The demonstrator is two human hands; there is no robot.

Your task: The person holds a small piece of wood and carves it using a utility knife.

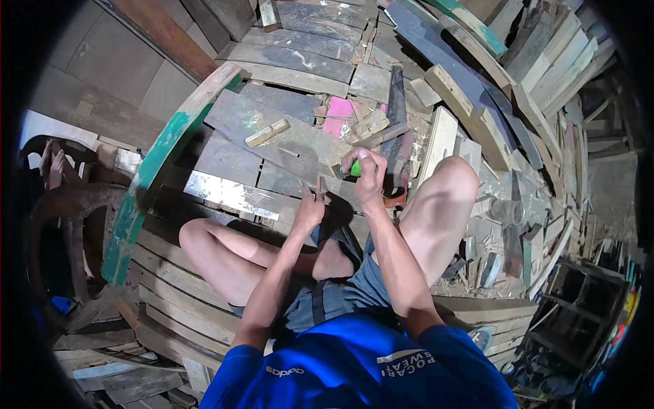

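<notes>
Two hands: both over grey plank (272,146)
Right hand (368,178): closed round green-handled tool (355,169) — above the knees
Left hand (310,209): pinching small upright wooden piece (318,185) — standing on plank

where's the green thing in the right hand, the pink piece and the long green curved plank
green thing (355,168), head view, its bright side showing under the fingers
pink piece (338,116), head view, middle of its flat face
green curved plank (151,174), head view, painted mid-length

Soft even daylight, brightest on the far right planks (545,61), dim shade at the near left, glare on a pale board (231,194), black fisheye corners, bent edges, centre sharp
</notes>
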